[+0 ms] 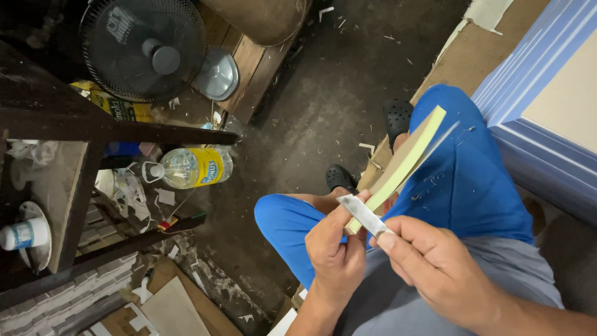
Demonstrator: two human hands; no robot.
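Observation:
My left hand (336, 252) grips the near end of a long pale yellow-green strip (407, 158) that slants up and to the right over my blue-trousered lap. A short flat metal blade (364, 214) is in my right hand (435, 264), its edge laid against the strip just above my left thumb. Both hands are close together, thumbs nearly touching. The strip's far end reaches past my right knee. My feet in black clogs (398, 118) rest on the dark floor.
A black fan (143, 46) stands at the upper left behind a dark wooden frame (93, 127). A plastic bottle with a yellow label (189, 167) lies on the floor. Shavings litter the floor. A blue-and-cream panel (547, 93) leans at the right.

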